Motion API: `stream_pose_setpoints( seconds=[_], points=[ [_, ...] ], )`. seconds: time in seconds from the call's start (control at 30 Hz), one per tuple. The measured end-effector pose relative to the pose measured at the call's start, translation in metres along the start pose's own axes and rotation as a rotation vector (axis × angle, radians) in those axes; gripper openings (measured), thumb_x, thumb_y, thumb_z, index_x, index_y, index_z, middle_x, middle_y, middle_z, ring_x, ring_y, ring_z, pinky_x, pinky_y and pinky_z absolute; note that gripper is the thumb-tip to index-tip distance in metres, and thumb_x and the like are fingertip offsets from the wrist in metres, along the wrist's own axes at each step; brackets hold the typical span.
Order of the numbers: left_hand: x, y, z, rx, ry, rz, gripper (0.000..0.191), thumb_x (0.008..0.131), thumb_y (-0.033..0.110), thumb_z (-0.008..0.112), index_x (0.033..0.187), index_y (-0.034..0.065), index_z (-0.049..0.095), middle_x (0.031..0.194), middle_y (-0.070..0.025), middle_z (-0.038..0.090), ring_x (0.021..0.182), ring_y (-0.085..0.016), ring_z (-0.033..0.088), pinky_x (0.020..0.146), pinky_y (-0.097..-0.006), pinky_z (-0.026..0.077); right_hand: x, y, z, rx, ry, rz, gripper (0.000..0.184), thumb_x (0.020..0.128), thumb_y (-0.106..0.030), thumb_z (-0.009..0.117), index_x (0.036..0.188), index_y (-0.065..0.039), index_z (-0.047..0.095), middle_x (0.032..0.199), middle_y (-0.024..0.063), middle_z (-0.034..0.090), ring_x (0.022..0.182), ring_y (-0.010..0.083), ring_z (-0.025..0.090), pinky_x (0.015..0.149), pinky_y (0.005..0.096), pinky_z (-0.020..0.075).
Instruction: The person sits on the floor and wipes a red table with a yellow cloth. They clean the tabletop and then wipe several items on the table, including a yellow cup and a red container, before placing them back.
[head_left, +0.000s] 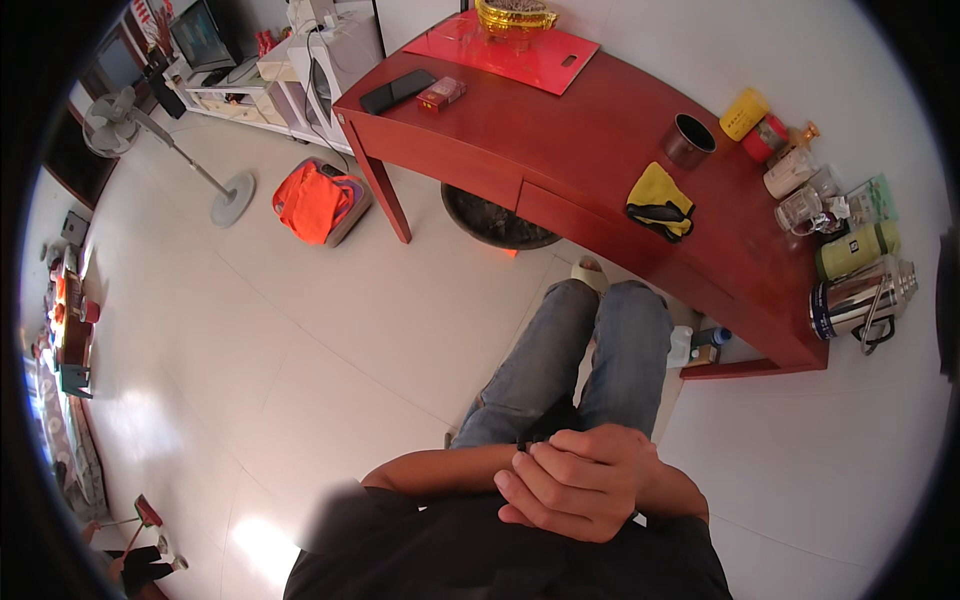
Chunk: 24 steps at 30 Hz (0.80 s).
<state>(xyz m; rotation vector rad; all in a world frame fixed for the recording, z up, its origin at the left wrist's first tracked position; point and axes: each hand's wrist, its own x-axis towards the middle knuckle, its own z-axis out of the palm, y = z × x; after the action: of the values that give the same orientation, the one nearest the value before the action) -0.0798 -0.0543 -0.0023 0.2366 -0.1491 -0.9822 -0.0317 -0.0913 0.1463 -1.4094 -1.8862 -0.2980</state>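
My right hand lies in front of my body, its fingers curled over my left hand and wrist. My left hand is mostly hidden beneath it. A dark band shows at the left wrist. Ahead of my knees stands a red wooden table with a drawer. On its near part are a pair of yellow and black work gloves and a dark brown cup. Farther left lie a black smartphone and a small red box. Neither hand touches these things.
Jars, a green canister and a steel vacuum flask line the wall side. A gold bowl sits on a red board. A dark basin is under the table. On the floor are an orange-covered bag, a fan and a person with a broom.
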Motion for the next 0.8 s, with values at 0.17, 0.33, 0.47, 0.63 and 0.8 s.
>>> stream_pose_setpoints(
  seconds=[0.17, 0.33, 0.47, 0.63, 0.8],
  points=[
    [0.002, -0.006, 0.002, 0.072, 0.028, -0.010, 0.031, 0.119, 0.035, 0.051, 0.137, 0.0113, 0.059, 0.129, 0.0033, 0.065, 0.120, -0.009, 0.060, 0.102, -0.0342, 0.052, 0.003, -0.008, -0.034, -0.224, -0.010, -0.128, 0.023, 0.104, -0.032, 0.074, 0.107, -0.011, 0.081, 0.101, 0.0002, 0.078, 0.094, 0.0138, 0.073, 0.091, 0.0310, 0.0541],
    [0.001, -0.011, 0.003, 0.179, 0.091, 0.038, 0.029, 0.119, 0.034, 0.052, 0.134, 0.0111, 0.060, 0.125, 0.0027, 0.066, 0.116, -0.010, 0.061, 0.099, -0.0345, 0.053, 0.005, -0.030, -0.045, -0.235, 0.004, -0.093, 0.020, 0.100, -0.032, 0.081, 0.104, -0.013, 0.081, 0.098, 0.0015, 0.079, 0.089, 0.0157, 0.075, 0.083, 0.0313, 0.0586],
    [0.001, -0.015, 0.008, 0.206, 0.110, 0.069, 0.027, 0.119, 0.033, 0.052, 0.132, 0.0109, 0.060, 0.122, 0.0021, 0.066, 0.114, -0.010, 0.062, 0.097, -0.0348, 0.054, 0.003, -0.044, -0.047, -0.218, -0.019, -0.107, 0.023, 0.101, -0.035, 0.080, 0.108, -0.013, 0.081, 0.101, 0.0012, 0.079, 0.092, 0.0156, 0.075, 0.085, 0.0324, 0.0586],
    [-0.001, -0.022, 0.013, 0.233, 0.122, 0.074, 0.025, 0.118, 0.032, 0.052, 0.129, 0.0106, 0.061, 0.118, 0.0015, 0.066, 0.110, -0.011, 0.063, 0.094, -0.0351, 0.054, 0.005, -0.052, -0.047, -0.233, -0.001, -0.139, 0.023, 0.103, -0.036, 0.077, 0.107, -0.013, 0.080, 0.101, 0.0009, 0.079, 0.092, 0.0152, 0.074, 0.084, 0.0322, 0.0582],
    [0.001, -0.024, 0.015, 0.247, 0.128, 0.097, 0.023, 0.118, 0.031, 0.053, 0.126, 0.0104, 0.061, 0.114, 0.0008, 0.066, 0.106, -0.011, 0.063, 0.092, -0.0355, 0.055, 0.012, -0.051, -0.046, -0.180, 0.022, -0.197, 0.023, 0.104, -0.036, 0.075, 0.104, -0.014, 0.080, 0.099, 0.0003, 0.078, 0.089, 0.0142, 0.073, 0.080, 0.0305, 0.0569]
  ],
)
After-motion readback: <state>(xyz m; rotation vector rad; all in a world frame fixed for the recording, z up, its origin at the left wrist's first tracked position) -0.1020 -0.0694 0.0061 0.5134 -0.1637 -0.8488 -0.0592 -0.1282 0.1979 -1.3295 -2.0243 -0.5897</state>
